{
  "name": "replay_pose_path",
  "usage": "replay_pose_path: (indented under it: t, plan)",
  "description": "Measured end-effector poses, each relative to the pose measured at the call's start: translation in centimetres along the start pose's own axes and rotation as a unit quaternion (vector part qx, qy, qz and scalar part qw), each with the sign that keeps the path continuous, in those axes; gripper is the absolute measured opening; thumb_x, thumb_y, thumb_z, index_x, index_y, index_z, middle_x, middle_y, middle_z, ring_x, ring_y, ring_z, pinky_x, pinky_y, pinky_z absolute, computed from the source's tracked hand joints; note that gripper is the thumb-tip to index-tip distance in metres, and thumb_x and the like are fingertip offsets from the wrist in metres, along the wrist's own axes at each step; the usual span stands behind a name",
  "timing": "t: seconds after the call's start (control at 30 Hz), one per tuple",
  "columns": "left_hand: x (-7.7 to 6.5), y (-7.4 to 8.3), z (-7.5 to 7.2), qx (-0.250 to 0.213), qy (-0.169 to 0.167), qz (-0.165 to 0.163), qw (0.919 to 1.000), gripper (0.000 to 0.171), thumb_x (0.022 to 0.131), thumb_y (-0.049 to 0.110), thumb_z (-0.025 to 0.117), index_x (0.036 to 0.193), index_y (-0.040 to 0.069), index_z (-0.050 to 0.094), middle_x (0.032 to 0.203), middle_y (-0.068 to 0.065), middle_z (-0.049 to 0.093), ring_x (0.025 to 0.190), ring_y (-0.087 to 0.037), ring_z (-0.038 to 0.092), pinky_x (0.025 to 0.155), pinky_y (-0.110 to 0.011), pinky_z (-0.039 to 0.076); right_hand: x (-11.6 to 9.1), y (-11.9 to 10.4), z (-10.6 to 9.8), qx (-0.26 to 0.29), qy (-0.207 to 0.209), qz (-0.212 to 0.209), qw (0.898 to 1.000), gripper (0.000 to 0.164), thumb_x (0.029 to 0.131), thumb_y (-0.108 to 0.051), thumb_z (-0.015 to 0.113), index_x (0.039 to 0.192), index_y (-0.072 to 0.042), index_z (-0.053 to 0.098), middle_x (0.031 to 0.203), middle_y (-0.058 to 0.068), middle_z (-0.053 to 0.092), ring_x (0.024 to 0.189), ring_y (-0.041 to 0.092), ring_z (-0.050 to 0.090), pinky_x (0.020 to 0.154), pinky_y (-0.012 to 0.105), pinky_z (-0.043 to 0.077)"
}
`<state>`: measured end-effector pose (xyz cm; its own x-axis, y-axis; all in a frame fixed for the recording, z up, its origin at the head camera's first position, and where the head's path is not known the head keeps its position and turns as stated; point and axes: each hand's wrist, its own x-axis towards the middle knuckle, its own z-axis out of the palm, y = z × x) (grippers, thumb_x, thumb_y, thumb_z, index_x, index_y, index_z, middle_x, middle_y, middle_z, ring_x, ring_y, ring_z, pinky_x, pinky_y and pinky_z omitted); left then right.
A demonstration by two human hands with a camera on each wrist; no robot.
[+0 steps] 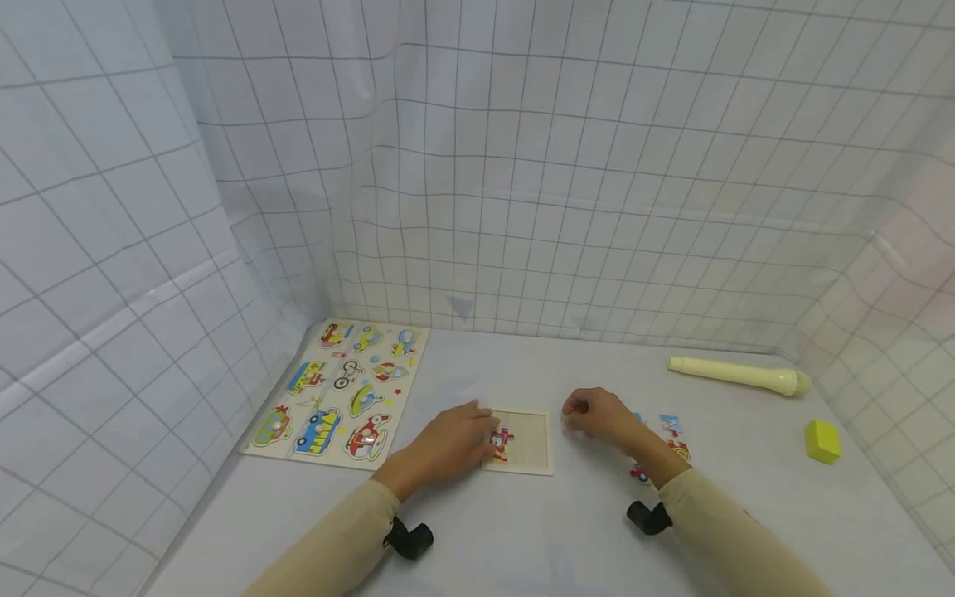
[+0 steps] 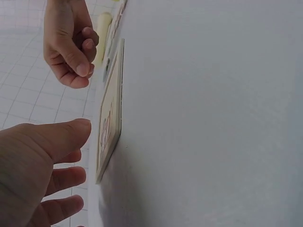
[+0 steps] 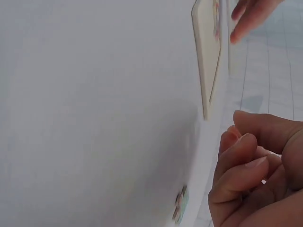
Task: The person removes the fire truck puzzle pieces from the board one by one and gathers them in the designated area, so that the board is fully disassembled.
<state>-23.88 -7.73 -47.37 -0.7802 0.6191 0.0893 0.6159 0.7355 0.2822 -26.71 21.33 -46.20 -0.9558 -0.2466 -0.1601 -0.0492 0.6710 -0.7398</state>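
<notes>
A small square wooden puzzle tray [image 1: 530, 442] lies flat on the table, with a red picture piece [image 1: 501, 444] at its left side. My left hand [image 1: 458, 440] reaches over the tray's left edge, fingers loosely extended; the left wrist view shows thumb and fingers apart. Right of the tray, above the table, my right hand [image 1: 603, 417] has its fingers curled and thumb and index tips together. A tiny pale blue bit of a puzzle piece [image 1: 564, 418] shows at those fingertips; the fingers hide most of it. Several loose puzzle pieces [image 1: 671, 424] lie beside and partly behind the right forearm.
On the left lies a large wooden board [image 1: 405, 373] with vehicle pictures. A cream-coloured microphone-shaped stick [image 1: 734, 375] lies at the back right, and a yellow block [image 1: 822, 441] stands at the far right. White grid-patterned curtains [image 1: 559, 182] enclose the table.
</notes>
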Motion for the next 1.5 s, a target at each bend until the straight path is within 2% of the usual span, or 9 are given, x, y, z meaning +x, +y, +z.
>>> replay_pose_path:
  t: [0.1,0.17,0.27,0.4,0.6,0.83,1.17,1.37,1.5]
  plan:
    - [0.5,-0.1,0.2,-0.016,-0.006,-0.018,0.9997,0.05,0.096,0.035,0.07,0.138,0.008,0.063,0.149,-0.011,0.056,0.144,-0.04,0.042,0.115,-0.056,0.037,0.3,-1.2,2.1,0.056,-0.038,0.0,0.998,0.009,0.094,-0.009,0.068,0.102,-0.007,0.069,0.084,0.003,0.06,0.065,0.016,0.053,0.054,0.027,0.042]
    - [0.8,-0.1,0.4,-0.023,-0.015,-0.026,0.9993,0.054,0.096,0.037,0.07,0.141,0.009,0.062,0.152,-0.012,0.053,0.146,-0.043,0.038,0.114,-0.061,0.035,0.6,-1.9,3.4,0.068,-0.062,-0.008,0.996,0.011,0.094,-0.01,0.067,0.105,-0.007,0.069,0.083,0.002,0.059,0.062,0.015,0.052,0.052,0.027,0.04]
    - [1.1,-0.1,0.6,-0.031,-0.027,-0.032,0.9987,0.056,0.096,0.039,0.07,0.143,0.011,0.06,0.154,-0.013,0.05,0.147,-0.046,0.034,0.113,-0.066,0.033,1.0,-2.7,5.0,0.051,-0.076,-0.041,0.995,0.015,0.093,-0.011,0.066,0.107,-0.007,0.071,0.081,0.001,0.06,0.059,0.013,0.052,0.053,0.026,0.042]
    - [1.5,0.0,0.9,-0.025,-0.039,-0.038,0.9982,0.057,0.096,0.04,0.07,0.146,0.017,0.057,0.155,-0.011,0.049,0.148,-0.046,0.033,0.113,-0.067,0.032,1.4,-3.3,6.2,0.001,-0.062,-0.084,0.995,0.02,0.091,-0.011,0.067,0.109,-0.006,0.073,0.083,-0.002,0.062,0.067,0.011,0.053,0.061,0.026,0.045]
    - [1.8,0.0,0.9,-0.014,-0.052,-0.047,0.9975,0.06,0.096,0.044,0.07,0.148,0.018,0.056,0.155,-0.009,0.049,0.149,-0.044,0.033,0.113,-0.067,0.031,1.4,-4.0,6.5,-0.037,-0.042,-0.106,0.993,0.023,0.086,-0.009,0.067,0.108,-0.003,0.074,0.083,-0.003,0.065,0.074,0.012,0.056,0.066,0.028,0.046]
    - [1.8,-0.1,0.7,-0.015,-0.052,-0.048,0.9974,0.06,0.095,0.045,0.07,0.145,0.015,0.059,0.155,-0.008,0.049,0.149,-0.043,0.033,0.113,-0.069,0.03,1.4,-4.2,6.7,-0.041,-0.032,-0.098,0.994,0.021,0.085,-0.006,0.066,0.105,-0.005,0.073,0.082,-0.002,0.063,0.072,0.013,0.055,0.065,0.029,0.046]
    - [1.7,0.1,0.7,-0.012,-0.05,-0.048,0.9975,0.061,0.093,0.045,0.071,0.145,0.016,0.059,0.154,-0.008,0.05,0.148,-0.045,0.033,0.111,-0.073,0.028,1.7,-4.7,7.0,0.017,-0.016,-0.057,0.998,0.008,0.087,-0.004,0.067,0.094,-0.008,0.068,0.081,0.001,0.06,0.072,0.014,0.053,0.063,0.029,0.044]
    - [1.8,0.0,0.7,-0.015,-0.048,-0.051,0.9974,0.063,0.092,0.048,0.072,0.145,0.015,0.059,0.154,-0.008,0.05,0.148,-0.045,0.033,0.111,-0.073,0.027,1.7,-4.6,6.9,0.092,-0.038,-0.05,0.994,0.005,0.091,0.001,0.066,0.095,-0.002,0.066,0.076,0.003,0.057,0.058,0.012,0.047,0.052,0.025,0.038]
    - [1.8,0.0,0.7,-0.017,-0.043,-0.048,0.9978,0.061,0.092,0.048,0.072,0.142,0.015,0.061,0.153,-0.008,0.052,0.148,-0.045,0.034,0.111,-0.074,0.028,1.7,-4.3,6.8,0.12,-0.044,-0.046,0.991,0.005,0.093,0.001,0.065,0.097,0.0,0.066,0.076,0.002,0.055,0.058,0.011,0.045,0.051,0.024,0.037]
